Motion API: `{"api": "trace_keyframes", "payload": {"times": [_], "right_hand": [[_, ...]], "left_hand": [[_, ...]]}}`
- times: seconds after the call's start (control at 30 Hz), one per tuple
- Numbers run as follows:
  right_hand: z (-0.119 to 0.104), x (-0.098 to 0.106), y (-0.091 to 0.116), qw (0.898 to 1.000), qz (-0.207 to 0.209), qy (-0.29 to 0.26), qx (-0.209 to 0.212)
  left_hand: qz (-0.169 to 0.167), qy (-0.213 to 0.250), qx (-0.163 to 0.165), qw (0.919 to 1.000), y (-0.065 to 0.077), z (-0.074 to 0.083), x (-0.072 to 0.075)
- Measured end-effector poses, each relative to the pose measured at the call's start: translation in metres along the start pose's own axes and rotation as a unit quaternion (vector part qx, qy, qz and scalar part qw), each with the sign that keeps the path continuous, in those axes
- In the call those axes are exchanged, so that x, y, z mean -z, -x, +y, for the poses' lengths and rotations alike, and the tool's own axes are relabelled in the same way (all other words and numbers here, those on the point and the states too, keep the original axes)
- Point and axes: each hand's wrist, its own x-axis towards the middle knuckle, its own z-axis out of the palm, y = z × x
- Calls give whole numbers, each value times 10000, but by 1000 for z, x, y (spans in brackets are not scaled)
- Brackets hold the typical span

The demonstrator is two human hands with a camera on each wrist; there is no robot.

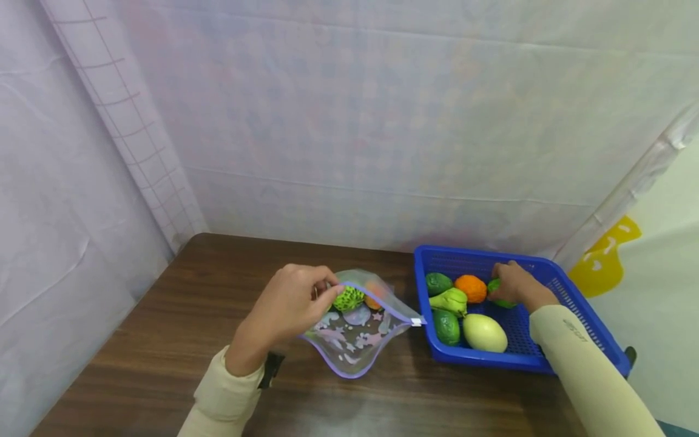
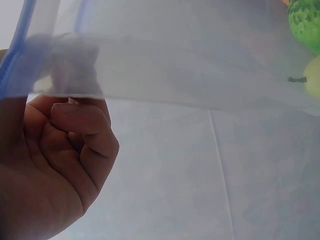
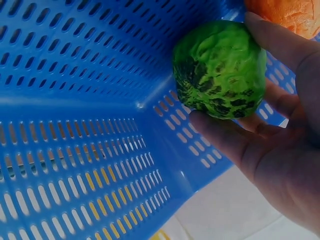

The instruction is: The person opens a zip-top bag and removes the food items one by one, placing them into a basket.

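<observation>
My left hand (image 1: 292,300) pinches the purple-edged rim of a clear zip bag (image 1: 345,375), whose mouth gapes on the table. Inside the bag are a bumpy green fruit (image 1: 348,298) and an orange one (image 1: 375,295); the left wrist view also shows a pale fruit with a stem (image 2: 313,77). Over at the blue basket (image 1: 491,363), my right hand (image 1: 516,284) reaches in and grips a wrinkled green fruit (image 3: 220,70) with dark patches, thumb and fingers on opposite sides of it. Part of that fruit is hidden by the hand in the head view.
Beside the right hand in the basket lie an orange fruit (image 1: 471,288), a light green pear-shaped one (image 1: 450,301), two dark green ones and a pale yellow oval one (image 1: 485,332). The bag's white slider (image 1: 417,322) meets the basket's left side. A cloth wall (image 1: 382,121) stands behind the table.
</observation>
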Motion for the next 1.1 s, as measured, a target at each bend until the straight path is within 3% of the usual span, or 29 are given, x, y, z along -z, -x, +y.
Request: {"api": "trace_keyframes", "payload": {"times": [0.33, 0.83, 1.1], "right_hand": [[3, -3, -1, 9998, 134, 8, 144], [5, 7, 8, 9999, 53, -107, 16], [-23, 27, 25, 9997, 67, 68, 228]], "left_hand": [[-36, -4, 49, 10000, 0, 0, 0], [107, 64, -81, 9999, 0, -3, -3], [24, 57, -29, 10000, -2, -2, -1]]}}
